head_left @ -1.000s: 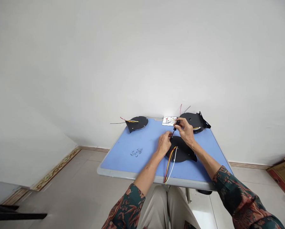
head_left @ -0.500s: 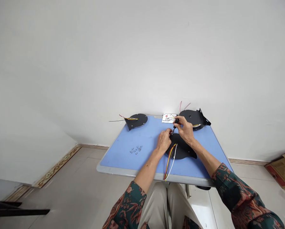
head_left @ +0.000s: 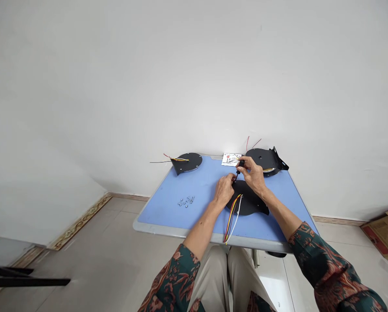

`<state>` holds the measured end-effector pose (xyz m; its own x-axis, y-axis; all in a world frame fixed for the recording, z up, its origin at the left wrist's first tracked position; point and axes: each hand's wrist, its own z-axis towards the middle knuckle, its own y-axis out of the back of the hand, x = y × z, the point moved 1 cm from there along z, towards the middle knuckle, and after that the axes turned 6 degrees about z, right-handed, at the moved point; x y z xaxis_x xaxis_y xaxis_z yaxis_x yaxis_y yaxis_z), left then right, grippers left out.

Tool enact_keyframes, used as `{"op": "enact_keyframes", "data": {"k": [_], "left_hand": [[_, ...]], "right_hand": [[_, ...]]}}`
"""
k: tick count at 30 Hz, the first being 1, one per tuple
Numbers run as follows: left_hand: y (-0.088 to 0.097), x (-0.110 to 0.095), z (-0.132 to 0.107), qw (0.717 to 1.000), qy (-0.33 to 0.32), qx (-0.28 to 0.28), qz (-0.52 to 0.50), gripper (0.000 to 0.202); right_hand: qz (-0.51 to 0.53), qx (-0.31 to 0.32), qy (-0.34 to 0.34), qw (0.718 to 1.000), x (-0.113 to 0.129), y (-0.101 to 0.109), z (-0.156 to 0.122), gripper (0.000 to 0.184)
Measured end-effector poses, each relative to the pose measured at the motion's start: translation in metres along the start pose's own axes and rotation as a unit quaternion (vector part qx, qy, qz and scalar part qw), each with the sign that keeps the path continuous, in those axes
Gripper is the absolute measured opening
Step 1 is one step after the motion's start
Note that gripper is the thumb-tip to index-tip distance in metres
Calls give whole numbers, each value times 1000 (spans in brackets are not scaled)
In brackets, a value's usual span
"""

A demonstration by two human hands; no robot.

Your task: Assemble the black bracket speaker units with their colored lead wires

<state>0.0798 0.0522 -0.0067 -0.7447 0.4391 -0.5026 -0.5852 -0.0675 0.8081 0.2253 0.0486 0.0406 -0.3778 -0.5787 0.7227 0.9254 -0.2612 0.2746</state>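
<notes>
A black plate with a pointed end (head_left: 247, 203) lies on the blue table near its front edge. Red, yellow, dark and white wires (head_left: 233, 216) run from its middle over the table's front edge. My right hand (head_left: 252, 174) is closed round the handle of a small black screwdriver (head_left: 238, 171), its shaft tilted down to the plate's far left rim. My left hand (head_left: 224, 189) grips that same rim, fingertips close to the screwdriver's tip. The screw under the tip is too small to make out. Several small silver screws (head_left: 186, 201) lie loose to the left.
A similar round black unit with wires (head_left: 190, 162) lies at the table's back left. Another with a bracket (head_left: 262, 159) stands at the back right, beside a printed card (head_left: 230, 159). A wall rises behind the table (head_left: 171, 216). A cardboard box (head_left: 384, 234) sits at the floor's right.
The view has shifted slightly. Both hands stay at the plate's far rim, with the screwdriver still at nearly the same spot.
</notes>
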Motion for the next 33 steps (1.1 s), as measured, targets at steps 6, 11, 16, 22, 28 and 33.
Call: {"op": "enact_keyframes", "data": {"k": [6, 11, 16, 22, 28, 33], "left_hand": [[2, -2, 0, 1000, -13, 7, 26, 37], [3, -4, 0, 999, -8, 10, 43, 37], [2, -3, 0, 999, -7, 5, 50, 32], [2, -3, -1, 999, -42, 0, 28, 33], [1, -8, 3, 999, -30, 3, 39, 23], [-5, -23, 2, 993, 12, 2, 115, 32]], "right_hand": [[-39, 7, -18, 999, 1, 4, 5, 24], [-35, 19, 0, 999, 1, -1, 4, 24], [-3, 49, -2, 999, -3, 0, 7, 23], [59, 105, -24, 992, -7, 9, 11, 26], [102, 142, -2, 985, -8, 9, 11, 24], [75, 104, 17, 992, -10, 4, 6, 28]]}}
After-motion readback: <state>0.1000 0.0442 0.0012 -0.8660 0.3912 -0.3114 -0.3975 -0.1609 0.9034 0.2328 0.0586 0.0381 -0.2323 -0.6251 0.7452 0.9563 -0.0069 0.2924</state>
